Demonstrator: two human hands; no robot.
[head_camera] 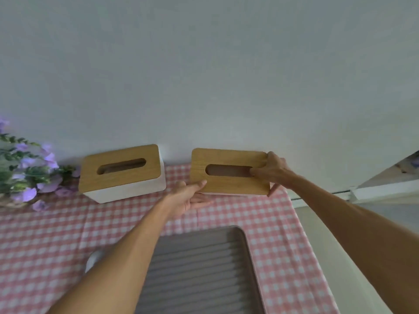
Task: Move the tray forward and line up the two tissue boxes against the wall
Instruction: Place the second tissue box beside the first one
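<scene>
Head view: the wall (204,75) fills the top, above a pink-checked surface (45,234). The ribbed grey tray (199,268), nearest and cut off below, holds nothing visible. Two wood-lidded tissue boxes stand at the wall, their slots too dark to read: the left box (122,172) alone, the right box (229,171) clamped between left hand (190,196) and right hand (272,169). Purple flowers (29,173) sit far left.

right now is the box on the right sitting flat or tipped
Tipped toward the camera: the right tissue box shows almost only its wooden lid, held between the left hand and right hand.
</scene>
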